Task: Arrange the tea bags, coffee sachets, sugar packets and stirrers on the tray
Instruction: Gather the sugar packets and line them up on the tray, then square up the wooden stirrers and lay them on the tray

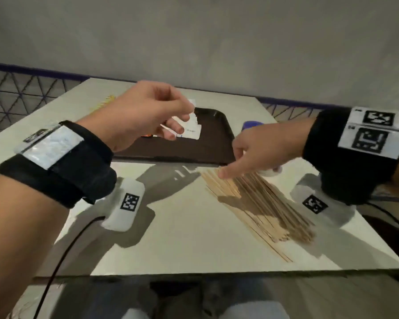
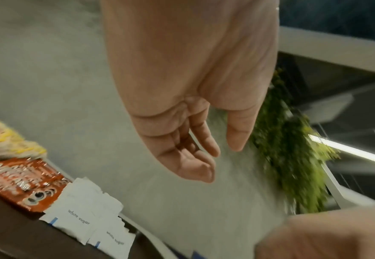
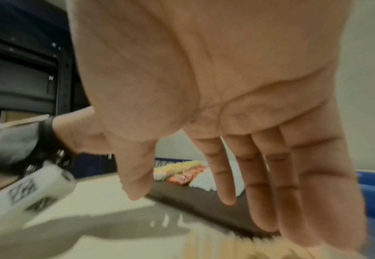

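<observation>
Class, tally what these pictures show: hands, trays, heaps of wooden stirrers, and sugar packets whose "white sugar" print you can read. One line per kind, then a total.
hands: 2, the left hand and the right hand
tray: 1
heap of stirrers: 1
sugar packets with readable print: 2
Total: 6

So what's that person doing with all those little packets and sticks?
A person is setting out drink supplies on a brown tray. White sugar packets and orange coffee sachets already lie on it, with yellow packets beside them. The left hand hangs empty above the tray, fingers loosely curled. The right hand reaches down with straight fingers to the pile of wooden stirrers, which lies on the table outside the tray.
</observation>
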### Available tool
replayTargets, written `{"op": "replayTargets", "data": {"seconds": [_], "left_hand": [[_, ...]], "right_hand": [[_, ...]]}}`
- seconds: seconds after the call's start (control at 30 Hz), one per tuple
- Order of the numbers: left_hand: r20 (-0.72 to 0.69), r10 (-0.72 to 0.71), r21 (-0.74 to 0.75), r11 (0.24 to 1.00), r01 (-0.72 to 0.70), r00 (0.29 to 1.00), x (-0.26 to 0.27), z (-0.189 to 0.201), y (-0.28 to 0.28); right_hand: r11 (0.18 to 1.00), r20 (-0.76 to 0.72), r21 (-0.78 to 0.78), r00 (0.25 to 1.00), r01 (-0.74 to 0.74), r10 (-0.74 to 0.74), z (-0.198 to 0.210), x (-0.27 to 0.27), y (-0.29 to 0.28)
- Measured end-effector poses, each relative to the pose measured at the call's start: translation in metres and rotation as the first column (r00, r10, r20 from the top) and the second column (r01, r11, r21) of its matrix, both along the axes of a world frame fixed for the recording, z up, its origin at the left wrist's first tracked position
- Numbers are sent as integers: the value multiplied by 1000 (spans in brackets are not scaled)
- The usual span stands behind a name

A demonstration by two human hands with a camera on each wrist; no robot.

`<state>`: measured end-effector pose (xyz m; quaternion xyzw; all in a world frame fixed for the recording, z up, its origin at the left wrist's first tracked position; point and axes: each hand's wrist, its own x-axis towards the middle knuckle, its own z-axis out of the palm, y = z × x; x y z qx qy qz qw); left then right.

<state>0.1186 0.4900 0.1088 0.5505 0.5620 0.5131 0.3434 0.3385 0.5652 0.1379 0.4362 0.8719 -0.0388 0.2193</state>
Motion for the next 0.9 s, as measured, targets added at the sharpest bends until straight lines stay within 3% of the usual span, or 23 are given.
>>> {"op": "replayTargets", "data": {"seconds": [0.07,0.13,0.2,0.27,0.33,0.47,0.6,0.8,0.9], "left_hand": [[-230,-33,-43,999,24,973,25,1,-12],[-465,-70,-91,995,31,883,45,0,-22],[-729,-116,-127,991,33,674,63,0,-30],[-869,-166,-158,986,56,467,78,-2,-35],[-903,-192,-169,981,93,384,90,-9,-39],[-894,-238,-210,971,113,380,103,-40,-57],[-891,-194,-165,981,104,411,102,-70,-84],[-892,-38,-11,998,62,451,94,-103,-94],[-879,-47,-33,999,38,475,95,-108,-92]], "right_hand": [[999,73,0,996,45,-45,-17,39,-13],[992,30,-31,993,118,-117,-36,64,-17],[974,-85,-126,977,186,-197,-54,77,-20],[953,-179,-215,950,215,-255,-66,77,-23],[953,-215,-220,943,208,-255,-72,72,-30],[986,-162,-38,973,161,-165,-78,64,-44],[999,-238,-4,970,52,-51,-77,72,-55],[990,-418,58,897,-131,143,-88,73,-71],[975,-479,41,852,-216,209,-86,55,-76]]}}
